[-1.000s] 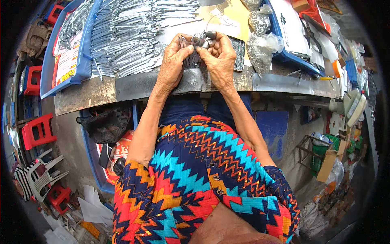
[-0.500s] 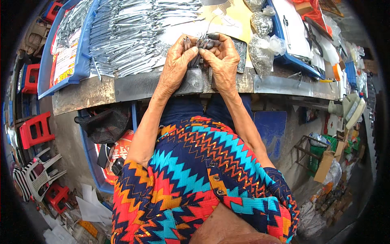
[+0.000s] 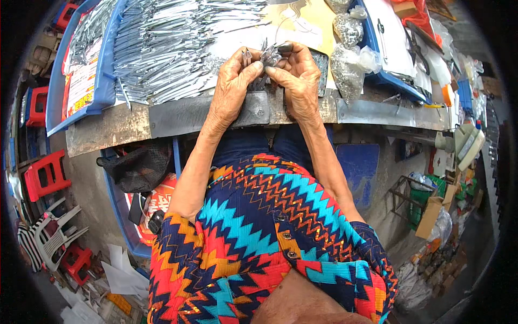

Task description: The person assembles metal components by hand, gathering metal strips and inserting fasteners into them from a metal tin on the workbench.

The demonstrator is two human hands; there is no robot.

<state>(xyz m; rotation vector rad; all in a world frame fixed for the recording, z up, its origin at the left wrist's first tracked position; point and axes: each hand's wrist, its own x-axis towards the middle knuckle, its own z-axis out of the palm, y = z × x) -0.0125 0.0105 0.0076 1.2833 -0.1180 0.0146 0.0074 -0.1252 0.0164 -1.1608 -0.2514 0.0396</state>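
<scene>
My left hand (image 3: 232, 83) and my right hand (image 3: 301, 81) meet close together over the front edge of the workbench, both with curled fingers. Thumbs and fingertips pinch a cluster of small grey metal parts (image 3: 270, 55), too small to tell their exact kind. One more metal piece (image 3: 246, 56) shows between the fingers of my left hand. Dark coverings or stains show on some right fingertips. To the left of my hands lies a large heap of thin, long metal pieces (image 3: 162, 54). A dark-rimmed tray of small metal pins (image 3: 322, 73) sits just behind my right hand.
A blue bin (image 3: 110, 67) with metal pieces and printed paper stands at the left. Clear bags of small parts (image 3: 348, 73) and another blue tray (image 3: 391, 82) with tools lie at the right. Below the bench are a blue crate (image 3: 120, 208) and red stools (image 3: 44, 174).
Both hands stay at the same spot, with the fingers slightly shifted around the metal parts. More of the metal cluster shows above the fingertips. The view has shifted slightly.
</scene>
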